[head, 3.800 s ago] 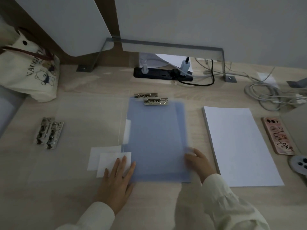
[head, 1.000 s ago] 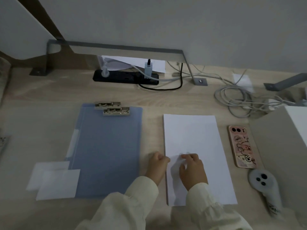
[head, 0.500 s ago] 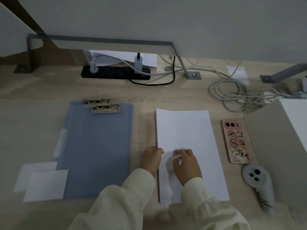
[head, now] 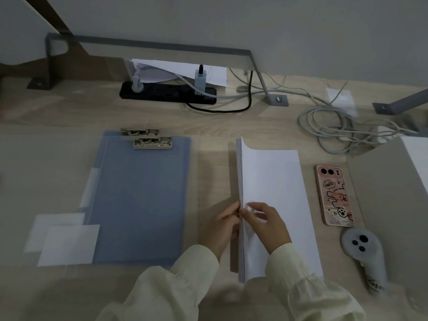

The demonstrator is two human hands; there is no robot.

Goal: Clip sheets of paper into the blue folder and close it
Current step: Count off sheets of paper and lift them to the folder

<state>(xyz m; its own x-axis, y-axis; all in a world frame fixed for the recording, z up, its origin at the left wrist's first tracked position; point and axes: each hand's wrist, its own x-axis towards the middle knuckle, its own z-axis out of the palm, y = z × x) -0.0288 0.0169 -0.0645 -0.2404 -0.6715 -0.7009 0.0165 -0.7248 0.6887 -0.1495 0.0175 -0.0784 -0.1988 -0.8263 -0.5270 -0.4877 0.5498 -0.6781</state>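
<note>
Both our left hand (head: 221, 227) and right hand (head: 267, 224) pinch the paper stack (head: 278, 177) at its left edge. Before it lay flat; now this edge is raised.

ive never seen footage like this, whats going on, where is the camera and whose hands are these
There is no machine here: a person wears one wide-angle camera on the head, looking down at their own two hands. On the wooden desk lie a blue folder with metal clips at its top, two small white slips beside it, a stack of white paper, a phone, a grey controller, a power strip and cables. The right hand pinches the lifted left edge of the stack's top sheets; the left hand meets that edge from the side, its grip unclear.
</note>
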